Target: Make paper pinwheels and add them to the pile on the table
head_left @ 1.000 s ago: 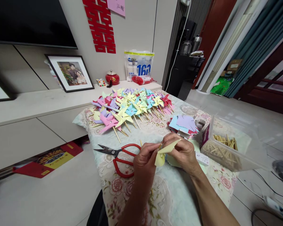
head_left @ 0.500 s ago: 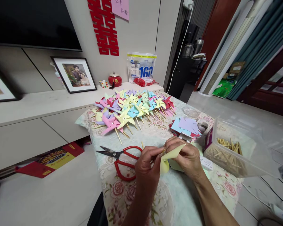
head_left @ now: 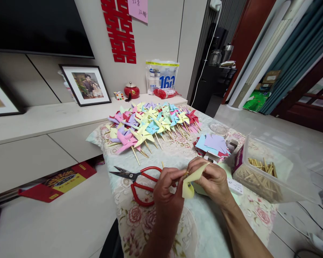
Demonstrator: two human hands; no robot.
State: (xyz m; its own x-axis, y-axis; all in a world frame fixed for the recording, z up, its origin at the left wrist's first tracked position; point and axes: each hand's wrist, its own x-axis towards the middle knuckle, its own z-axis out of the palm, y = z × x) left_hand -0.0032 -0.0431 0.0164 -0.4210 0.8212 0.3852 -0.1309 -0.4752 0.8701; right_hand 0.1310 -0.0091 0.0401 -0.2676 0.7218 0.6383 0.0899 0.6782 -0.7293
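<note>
A pale yellow paper pinwheel (head_left: pixel 196 175), partly folded, is held between my two hands above the cloth-covered table (head_left: pixel 204 222). My left hand (head_left: pixel 167 190) pinches it near its centre with thumb and forefinger, where a small shiny spot shows. On the other side, my right hand (head_left: pixel 215 179) has its fingers closed on the paper's edge. The tip of a wooden stick (head_left: pixel 163 165) shows behind my left hand; its lower part is hidden. Red-handled scissors (head_left: pixel 134 176) lie with spread blades just left of my left hand.
Many finished pinwheels (head_left: pixel 152 127) on sticks lie across the table's far side. Beyond my right hand is a stack of coloured paper (head_left: pixel 215 143). A clear plastic box (head_left: pixel 258 186) of wooden sticks stands at right, near a small white box (head_left: pixel 235 186).
The yellow paper has tilted slightly in my fingers, and its folded lower part looks a little more open. Both hands stay in nearly the same place.
</note>
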